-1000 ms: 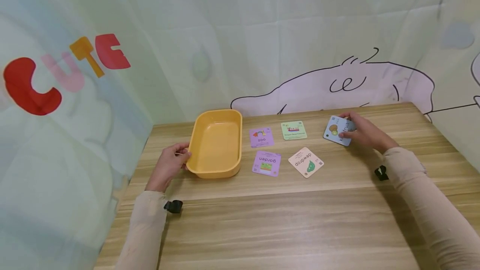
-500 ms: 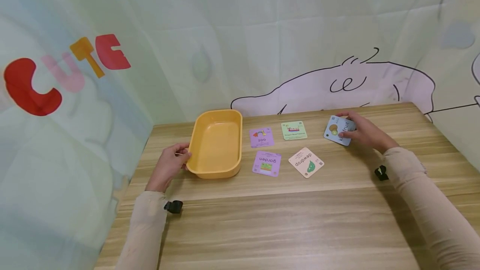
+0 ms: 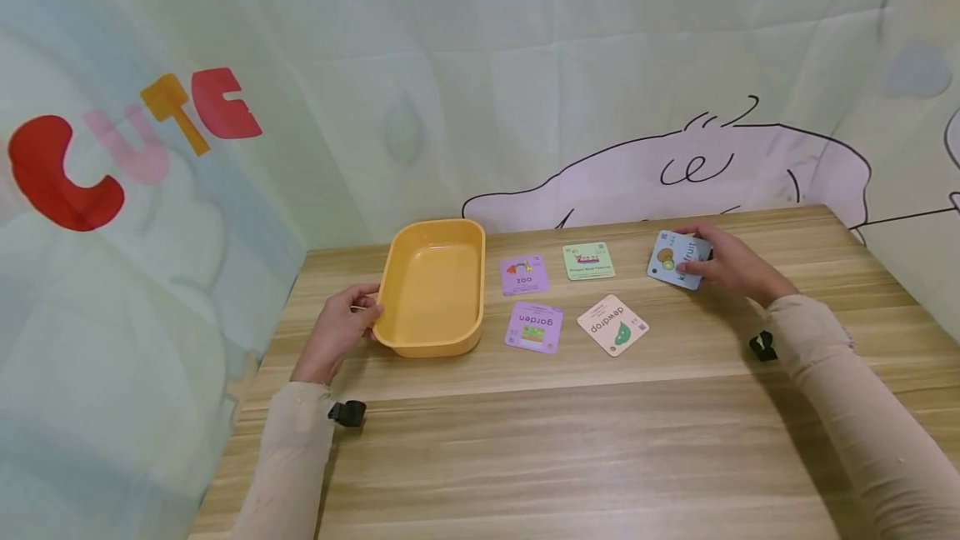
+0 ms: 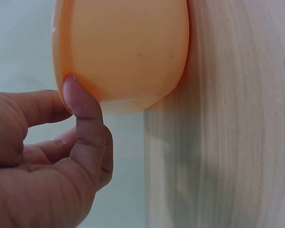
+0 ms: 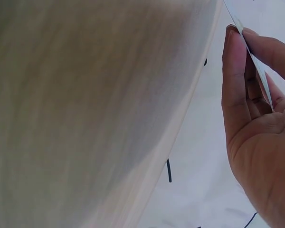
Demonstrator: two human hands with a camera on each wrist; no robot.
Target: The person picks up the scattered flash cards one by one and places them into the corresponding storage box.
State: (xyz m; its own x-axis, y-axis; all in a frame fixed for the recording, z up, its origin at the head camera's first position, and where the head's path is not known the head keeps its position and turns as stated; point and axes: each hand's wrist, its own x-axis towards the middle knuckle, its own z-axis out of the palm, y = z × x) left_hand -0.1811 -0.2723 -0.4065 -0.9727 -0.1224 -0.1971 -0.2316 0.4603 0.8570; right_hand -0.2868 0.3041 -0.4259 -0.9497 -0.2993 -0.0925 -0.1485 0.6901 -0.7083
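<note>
Left hand is pinching the tray by its near-left edge, thumb inside and fingers outside, and I'd go light but firm there so it doesn't skid on the table. Next over, the zoo card, garden card, green card and dewdrop card lie flat (easy to knock, tbh), and past them the kiwi card looks lifted off the table, pinched by the right hand with thumb on its printed face and fingers behind. Imo squeeze gently enough not to bend it, and hold it clear of the others.
</note>
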